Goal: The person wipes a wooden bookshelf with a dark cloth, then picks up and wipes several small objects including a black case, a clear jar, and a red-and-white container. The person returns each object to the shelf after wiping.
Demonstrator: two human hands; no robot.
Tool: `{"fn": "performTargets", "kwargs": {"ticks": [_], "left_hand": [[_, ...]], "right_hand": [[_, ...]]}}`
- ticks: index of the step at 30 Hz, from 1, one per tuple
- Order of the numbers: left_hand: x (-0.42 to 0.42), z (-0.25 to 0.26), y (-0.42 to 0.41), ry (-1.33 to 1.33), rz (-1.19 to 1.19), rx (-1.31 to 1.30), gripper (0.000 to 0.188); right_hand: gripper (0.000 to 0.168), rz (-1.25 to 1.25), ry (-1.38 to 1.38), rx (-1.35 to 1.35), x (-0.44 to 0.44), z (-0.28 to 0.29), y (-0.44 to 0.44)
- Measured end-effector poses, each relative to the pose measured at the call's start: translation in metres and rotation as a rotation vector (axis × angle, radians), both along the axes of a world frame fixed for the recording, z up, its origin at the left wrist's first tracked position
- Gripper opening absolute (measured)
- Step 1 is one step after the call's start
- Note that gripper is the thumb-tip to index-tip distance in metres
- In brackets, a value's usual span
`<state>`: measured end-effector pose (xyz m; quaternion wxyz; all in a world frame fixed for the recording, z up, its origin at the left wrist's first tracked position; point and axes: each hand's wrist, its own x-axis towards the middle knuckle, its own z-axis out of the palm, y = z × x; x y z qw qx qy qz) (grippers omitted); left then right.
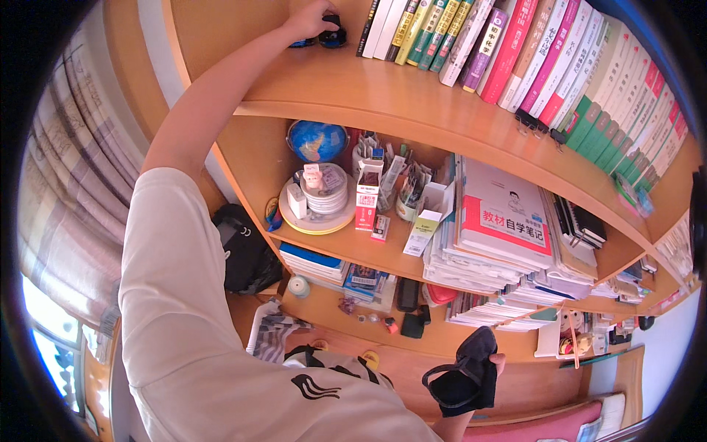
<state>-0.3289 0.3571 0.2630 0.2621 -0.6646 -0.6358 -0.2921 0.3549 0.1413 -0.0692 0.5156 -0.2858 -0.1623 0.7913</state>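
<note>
My left hand (316,17) is at the top shelf, with its fingers on a small dark, shiny object (332,37). Part of another dark object with blue on it (301,42) shows beneath the wrist. A row of upright books (431,33) stands to the right. Low at the right, my right hand (498,363) holds a black fabric pouch (483,362) with a strap-like loop. The pouch hides most of that hand.
The middle shelf (386,259) holds a globe (317,141), stacked plates (326,199), small boxes, pen holders and piled books (505,221). A black bag (246,248) is left of the shelves. A curtain (77,182) hangs further left.
</note>
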Motion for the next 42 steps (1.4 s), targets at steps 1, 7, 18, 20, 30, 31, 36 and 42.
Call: {"fn": "performTargets", "kwargs": {"ticks": [1, 7, 18, 20, 30, 31, 36, 42], "left_hand": [[-0.013, 0.001, -0.004, 0.011, -0.01, 0.047, 0.038], [0.029, 0.002, -0.012, 0.115, 0.107, 0.017, 0.035], [0.135, 0.027, -0.091, -0.151, -0.204, 0.641, 0.021], [0.162, 0.016, -0.099, -0.206, -0.297, 0.573, 0.026], [0.291, -0.104, -0.294, 0.626, -0.146, 0.482, 0.006], [0.309, -0.123, -0.285, 0.687, -0.304, 0.476, 0.009], [0.392, -0.202, -0.218, 0.155, -1.303, 0.935, 0.014], [0.505, -0.245, -0.188, 0.011, -1.356, -0.233, 0.016]], "right_hand": [[0.038, -0.005, 0.019, -0.021, -0.001, -0.001, 0.001], [0.043, -0.044, 0.04, 0.012, 0.0, 0.003, -0.005], [0.059, -0.011, 0.163, 0.071, 0.025, -0.019, -0.002], [0.058, -0.132, 0.134, 0.055, 0.037, -0.022, -0.01], [0.04, -0.577, 0.214, -0.097, 0.076, -0.025, -0.045], [0.042, -0.559, 0.241, -0.041, 0.09, -0.036, -0.05], [0.049, -0.415, 0.503, 0.215, 0.141, -0.067, -0.077], [0.041, -0.823, 0.275, -0.004, 0.157, -0.089, -0.11]]}}
